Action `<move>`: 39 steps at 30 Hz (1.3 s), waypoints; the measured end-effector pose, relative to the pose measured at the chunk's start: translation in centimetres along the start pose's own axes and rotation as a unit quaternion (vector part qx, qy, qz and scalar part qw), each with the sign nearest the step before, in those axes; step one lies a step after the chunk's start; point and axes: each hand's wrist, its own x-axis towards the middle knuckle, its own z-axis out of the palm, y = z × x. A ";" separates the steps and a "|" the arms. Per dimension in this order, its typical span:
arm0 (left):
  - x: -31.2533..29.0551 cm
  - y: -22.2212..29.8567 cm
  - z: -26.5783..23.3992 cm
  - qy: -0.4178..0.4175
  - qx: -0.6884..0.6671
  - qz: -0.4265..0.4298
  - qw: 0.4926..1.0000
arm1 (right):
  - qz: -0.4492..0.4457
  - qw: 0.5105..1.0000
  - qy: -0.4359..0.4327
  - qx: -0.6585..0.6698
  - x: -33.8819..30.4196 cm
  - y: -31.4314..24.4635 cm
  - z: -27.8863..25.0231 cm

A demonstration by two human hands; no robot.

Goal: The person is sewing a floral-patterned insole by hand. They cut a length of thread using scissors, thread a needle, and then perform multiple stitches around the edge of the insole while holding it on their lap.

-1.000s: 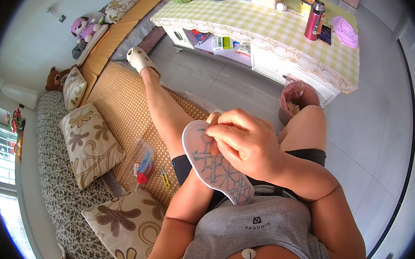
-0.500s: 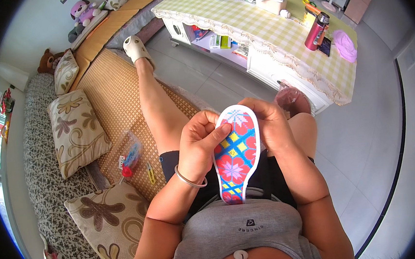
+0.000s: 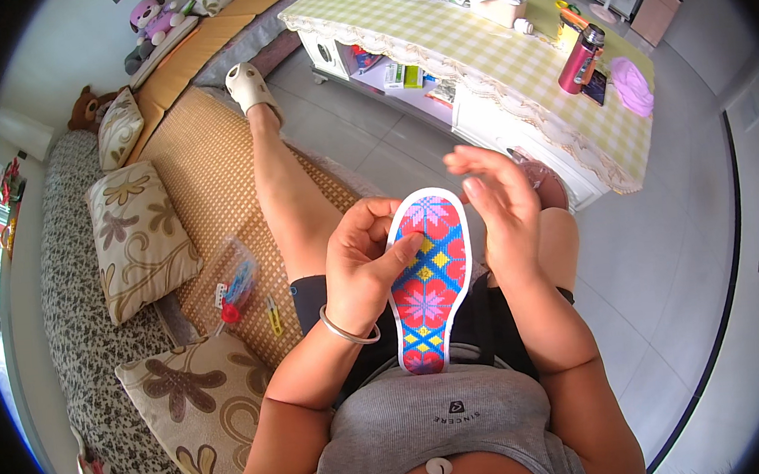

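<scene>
A shoe insole (image 3: 429,278) with a bright cross-stitch pattern of red and pink flowers on blue stands upright over my lap, white rim around it. My left hand (image 3: 362,265) grips its left edge, thumb pressed on the pattern. To the right of the insole's top, my right hand (image 3: 497,201) hovers with its fingers spread and holds nothing. I sit on a woven sofa mat (image 3: 205,170) with my left leg stretched out along it.
A clear bag of sewing bits (image 3: 233,280) and small yellow scissors (image 3: 273,317) lie on the mat to my left. Patterned cushions (image 3: 139,238) line the sofa. A low table (image 3: 471,43) with a checked cloth holds a red flask (image 3: 581,59), bowls and boxes.
The insole was flipped from its grey back to its patterned face and now stands upright. My right hand has let go of it and opened beside its top.
</scene>
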 end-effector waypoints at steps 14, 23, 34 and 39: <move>0.0 -0.9 -0.6 0.004 0.047 0.055 0.997 | -0.020 0.991 -0.128 0.045 -2.2 -2.9 2.0; -0.3 0.0 0.2 0.029 0.082 0.067 0.994 | -0.135 0.987 -0.019 0.087 -1.9 -4.8 1.3; -0.5 -0.1 -0.4 0.032 0.075 0.091 0.993 | -0.274 0.860 -0.098 -0.420 -1.2 -3.6 1.9; -0.6 -0.1 -0.8 0.014 0.074 0.092 0.993 | -0.278 0.849 -0.092 -0.440 -1.0 -2.9 2.0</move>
